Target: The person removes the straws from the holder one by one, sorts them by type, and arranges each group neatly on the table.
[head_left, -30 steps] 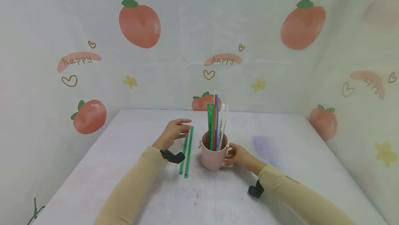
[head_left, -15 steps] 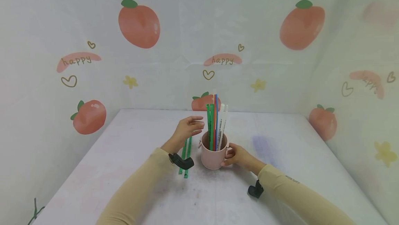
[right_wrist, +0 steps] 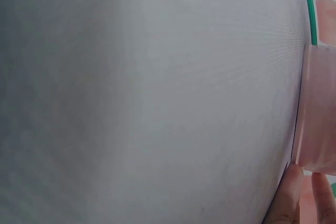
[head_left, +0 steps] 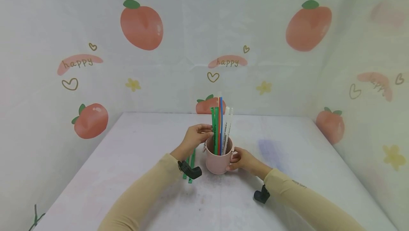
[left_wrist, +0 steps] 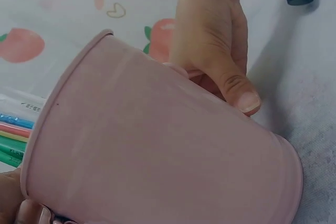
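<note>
My right hand (head_left: 246, 160) holds the pink cup (head_left: 218, 165) by its handle side, thumb low against the wall. The cup stands upright on the table. Green straws (head_left: 216, 126), a red one, a blue one (head_left: 221, 117) and white ones (head_left: 227, 126) lean in it. My left hand (head_left: 195, 139) is over the cup's left rim, fingertips right at the green straws, fingers loosely bent. The left wrist view shows its fingers (left_wrist: 30, 212) at the rim. Right fingers (right_wrist: 287, 195) touch the cup near its base in the right wrist view.
Two more green straws (head_left: 193, 161) lie on the white table (head_left: 223, 202) left of the cup, partly hidden by the left forearm. Behind stands a white cloth backdrop (head_left: 185, 28) printed with fruit. Black wrist cameras sit on both wrists.
My left hand has moved right from above the loose green straws to the cup's rim, dropping slightly at the end. My right hand and the cup have stayed in place.
</note>
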Demonstrator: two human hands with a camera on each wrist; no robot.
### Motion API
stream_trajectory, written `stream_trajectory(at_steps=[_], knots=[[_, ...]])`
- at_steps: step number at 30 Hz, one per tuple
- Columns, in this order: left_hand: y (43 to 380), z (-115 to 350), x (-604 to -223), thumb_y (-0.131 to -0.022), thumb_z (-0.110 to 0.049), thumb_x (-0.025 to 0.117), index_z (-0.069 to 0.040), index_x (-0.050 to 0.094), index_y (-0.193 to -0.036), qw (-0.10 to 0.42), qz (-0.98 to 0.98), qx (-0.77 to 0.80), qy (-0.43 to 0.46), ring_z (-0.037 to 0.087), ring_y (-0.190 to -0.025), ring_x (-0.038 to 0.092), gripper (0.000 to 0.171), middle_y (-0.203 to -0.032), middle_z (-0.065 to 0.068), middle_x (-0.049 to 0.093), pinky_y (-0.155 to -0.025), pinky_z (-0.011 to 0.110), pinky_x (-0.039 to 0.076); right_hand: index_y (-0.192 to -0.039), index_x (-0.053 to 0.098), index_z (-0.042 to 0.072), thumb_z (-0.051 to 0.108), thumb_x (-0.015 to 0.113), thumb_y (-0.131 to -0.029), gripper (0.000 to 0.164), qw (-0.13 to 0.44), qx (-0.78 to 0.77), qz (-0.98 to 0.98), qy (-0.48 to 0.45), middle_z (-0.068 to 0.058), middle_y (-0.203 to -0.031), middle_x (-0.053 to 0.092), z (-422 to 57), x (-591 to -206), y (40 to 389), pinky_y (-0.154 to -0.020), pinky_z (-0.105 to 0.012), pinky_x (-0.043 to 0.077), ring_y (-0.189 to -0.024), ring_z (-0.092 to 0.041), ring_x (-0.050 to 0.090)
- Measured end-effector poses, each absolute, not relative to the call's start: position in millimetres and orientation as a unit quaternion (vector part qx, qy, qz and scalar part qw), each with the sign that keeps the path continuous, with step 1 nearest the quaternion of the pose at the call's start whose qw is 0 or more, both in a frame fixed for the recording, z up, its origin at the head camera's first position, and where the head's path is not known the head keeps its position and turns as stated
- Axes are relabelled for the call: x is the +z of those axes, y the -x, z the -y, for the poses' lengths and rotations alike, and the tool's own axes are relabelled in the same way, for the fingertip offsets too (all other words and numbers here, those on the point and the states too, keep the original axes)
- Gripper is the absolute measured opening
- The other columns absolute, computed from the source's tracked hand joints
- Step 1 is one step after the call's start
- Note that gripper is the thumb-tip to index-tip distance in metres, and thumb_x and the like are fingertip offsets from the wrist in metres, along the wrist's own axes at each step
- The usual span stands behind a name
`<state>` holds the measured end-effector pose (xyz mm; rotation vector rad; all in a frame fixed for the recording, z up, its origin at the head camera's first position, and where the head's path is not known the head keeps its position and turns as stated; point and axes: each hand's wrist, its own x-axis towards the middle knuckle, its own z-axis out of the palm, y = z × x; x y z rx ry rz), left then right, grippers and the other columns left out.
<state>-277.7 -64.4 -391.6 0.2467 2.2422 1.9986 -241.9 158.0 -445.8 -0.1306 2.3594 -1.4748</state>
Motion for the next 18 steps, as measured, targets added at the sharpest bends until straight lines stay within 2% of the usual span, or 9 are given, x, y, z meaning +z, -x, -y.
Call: stream_trajectory(at_steps=[8,18], knots=[[276.9,63.1,-393.1,-0.09,-0.014,0.069,-0.005,0.065,-0.119,0.064,-0.752,0.652,-0.073,0.017,-0.099,0.065,0.03,-0.108,0.011,0.068,-0.092,0.036,0.054,-0.143,0.034,-0.008,0.007,0.084,-0.074,0.087,0.18,-0.522,-0.833,0.05,-0.016,-0.11,0.061,-157.8,-445.9,241.4,-0.093,-0.037,0.053,-0.098,-0.02,0.061],[279.1,62.6,-393.2,-0.089,-0.012,0.069,-0.004,0.066,-0.116,0.057,-0.756,0.647,-0.08,0.013,-0.094,0.063,0.028,-0.103,0.009,0.068,-0.087,0.03,0.055,-0.144,0.032,-0.01,0.007,0.084,-0.074,0.088,0.178,-0.52,-0.834,0.048,-0.017,-0.112,0.062,-158.2,-447.2,242.2,-0.095,-0.039,0.052,-0.099,-0.021,0.061]])
